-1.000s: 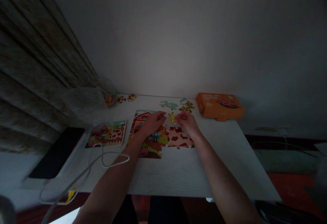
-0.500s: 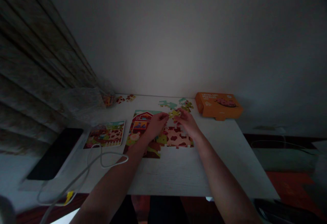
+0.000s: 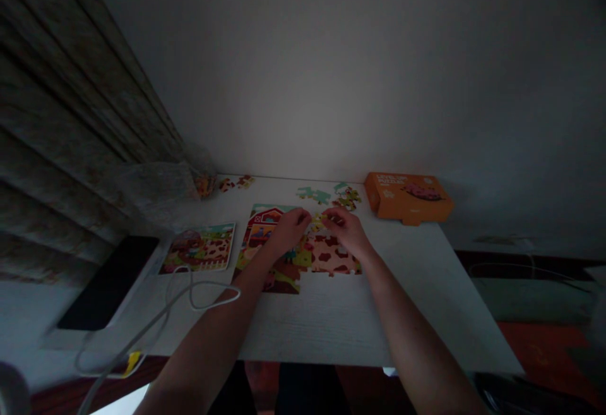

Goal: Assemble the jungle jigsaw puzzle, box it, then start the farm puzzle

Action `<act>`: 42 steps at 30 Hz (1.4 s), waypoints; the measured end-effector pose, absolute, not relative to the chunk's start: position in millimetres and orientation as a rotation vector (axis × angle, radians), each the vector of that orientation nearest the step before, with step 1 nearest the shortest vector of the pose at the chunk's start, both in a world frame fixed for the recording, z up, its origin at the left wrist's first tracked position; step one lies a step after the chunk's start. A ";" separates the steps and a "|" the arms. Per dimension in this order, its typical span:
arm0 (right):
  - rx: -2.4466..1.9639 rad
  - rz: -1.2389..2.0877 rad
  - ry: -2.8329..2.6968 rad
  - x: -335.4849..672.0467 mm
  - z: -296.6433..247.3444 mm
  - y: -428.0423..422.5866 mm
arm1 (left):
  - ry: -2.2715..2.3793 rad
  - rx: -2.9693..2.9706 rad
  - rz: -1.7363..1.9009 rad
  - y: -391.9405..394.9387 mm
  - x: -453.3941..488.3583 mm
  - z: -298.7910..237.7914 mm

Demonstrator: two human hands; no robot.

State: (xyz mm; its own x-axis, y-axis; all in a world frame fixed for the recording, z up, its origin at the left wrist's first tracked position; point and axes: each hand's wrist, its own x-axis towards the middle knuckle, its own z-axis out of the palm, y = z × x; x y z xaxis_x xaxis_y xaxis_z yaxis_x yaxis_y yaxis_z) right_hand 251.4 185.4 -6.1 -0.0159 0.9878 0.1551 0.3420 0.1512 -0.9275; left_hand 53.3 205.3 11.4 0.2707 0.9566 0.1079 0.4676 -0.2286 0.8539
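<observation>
A yellow-green jigsaw puzzle piece [image 3: 318, 220] lies between my two hands, at the top of the cow section. My left hand [image 3: 293, 225] pinches its left side, fingers closed. On its right side, the bent fingers of my right hand [image 3: 344, 228] grip the piece from above. Below them is the partly joined jigsaw puzzle [image 3: 280, 285], with a red barn on the left and a brown-spotted cow on the right. My left hand and forearm cover part of the barn side. The exact fit of the piece against its neighbours is too dark to make out.
Loose pieces [image 3: 314, 195] lie behind my hands, others [image 3: 245, 181] at the back left. An orange puzzle box [image 3: 411, 199] stands back right. Left are a picture card [image 3: 201, 247], a black phone [image 3: 110, 283], clear plastic wrap [image 3: 154, 191] and a looping white cable [image 3: 215, 304].
The yellow-green piece has moved slightly down toward the cow section, with both hands still at it. The whole view has shifted a little.
</observation>
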 end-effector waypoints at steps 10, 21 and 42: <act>-1.449 1.022 -1.409 232.1 -27.0 189.8 | 1.559 2.058 0.891 217.5 15.2 13.1; -1.604 0.429 -2.015 221.6 -13.4 179.5 | 1.915 2.193 0.489 206.3 25.4 25.2; -1.494 0.452 -2.362 218.9 2.2 154.0 | 2.288 1.959 0.626 250.4 -34.5 11.7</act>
State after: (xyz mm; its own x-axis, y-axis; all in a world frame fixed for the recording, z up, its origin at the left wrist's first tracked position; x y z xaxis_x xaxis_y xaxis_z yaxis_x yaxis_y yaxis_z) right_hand 218.9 154.0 2.2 -0.4089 0.9081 0.0905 0.8107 0.4069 -0.4209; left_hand -34.5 250.4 11.7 -0.1881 0.9593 0.2105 0.9329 0.1075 0.3438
